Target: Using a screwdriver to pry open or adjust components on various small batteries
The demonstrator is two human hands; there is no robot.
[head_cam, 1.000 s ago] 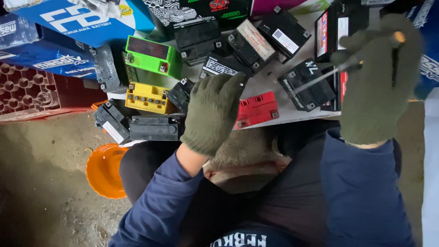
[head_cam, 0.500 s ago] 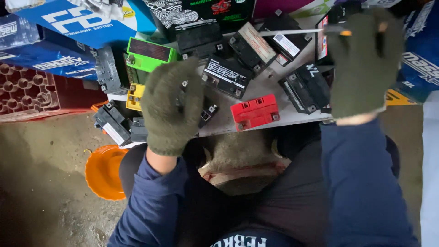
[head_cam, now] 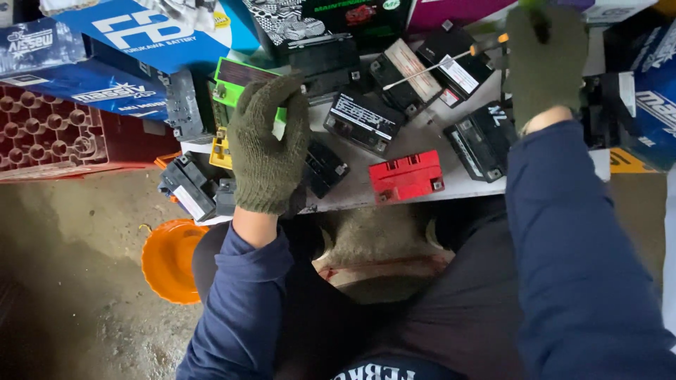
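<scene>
**Gloved hands over a table of small batteries**

Take the red battery (head_cam: 407, 176) near the table's (head_cam: 422, 151) front edge as the mark. Up and to its left, the left hand (head_cam: 266, 144), in an olive knit glove, lies fingers-down on a green battery (head_cam: 239, 84), covering its right part; whether the fingers are closed round it I cannot tell. A yellow battery (head_cam: 221, 149) sits just beside that hand's wrist. Up and to the right of the red battery, the right hand (head_cam: 546, 60), gloved the same, is closed round the handle of a screwdriver (head_cam: 440, 62), whose thin shaft reaches left over a black battery (head_cam: 407, 74). Below and far left of the red battery, an orange bucket (head_cam: 171, 259) stands on the floor.
</scene>
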